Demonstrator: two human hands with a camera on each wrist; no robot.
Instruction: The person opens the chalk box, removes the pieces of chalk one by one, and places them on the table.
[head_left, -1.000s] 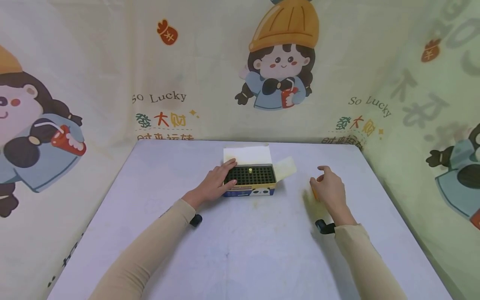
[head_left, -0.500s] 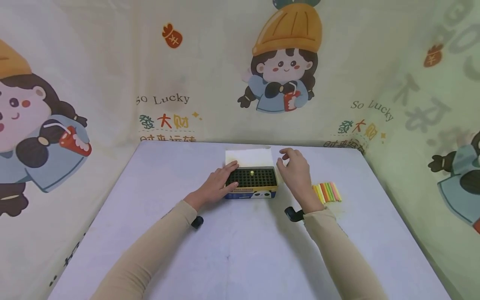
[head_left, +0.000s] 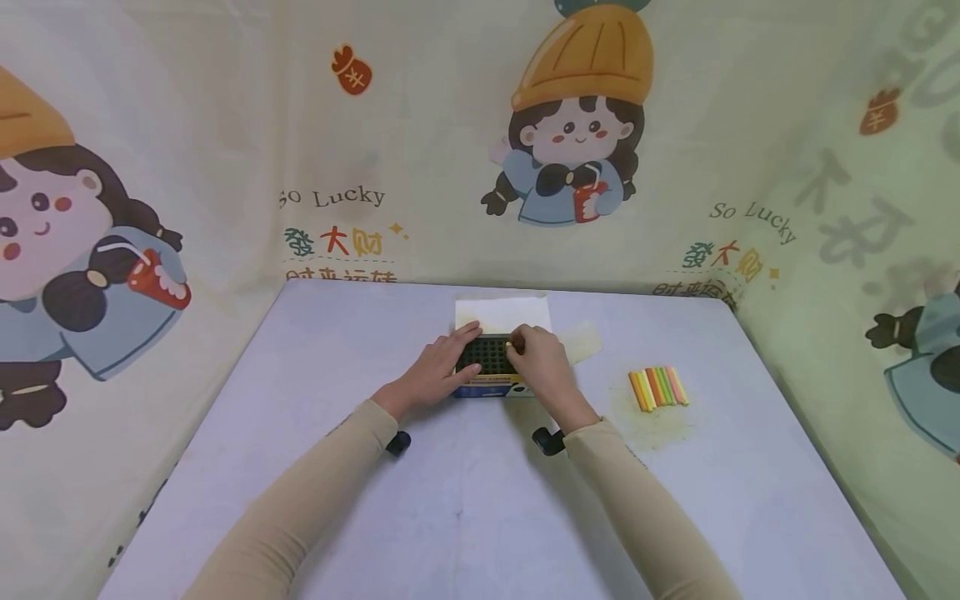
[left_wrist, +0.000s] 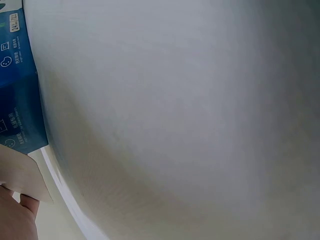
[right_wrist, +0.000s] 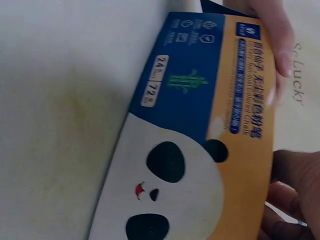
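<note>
A blue and yellow chalk box (head_left: pixel 483 390) with a panda on its side stands open on the table, a dark grid of round holes in its top. My left hand (head_left: pixel 431 367) holds the box's left end, thumb at the near rim and fingers over the far rim. In the right wrist view the printed side (right_wrist: pixel 200 100) fills the middle. Over the right half of the grid, my right hand (head_left: pixel 547 367) pinches a yellow-tipped chalk stick (head_left: pixel 507 344); its fingers hide the holes there. The right hand (right_wrist: pixel 295 195) also shows curled beyond the box edge.
A row of several colored chalk sticks (head_left: pixel 658 388) lies on the table at the right, with yellowish dust (head_left: pixel 660 432) around it. The box's white lid (head_left: pixel 502 312) is folded back, and a pale side flap (head_left: pixel 585 340) sticks out right.
My right hand has moved left from the chalk row to the box, its fingers closing at the standing chalk. The left hand has stayed on the box. The head view has shifted slightly.
</note>
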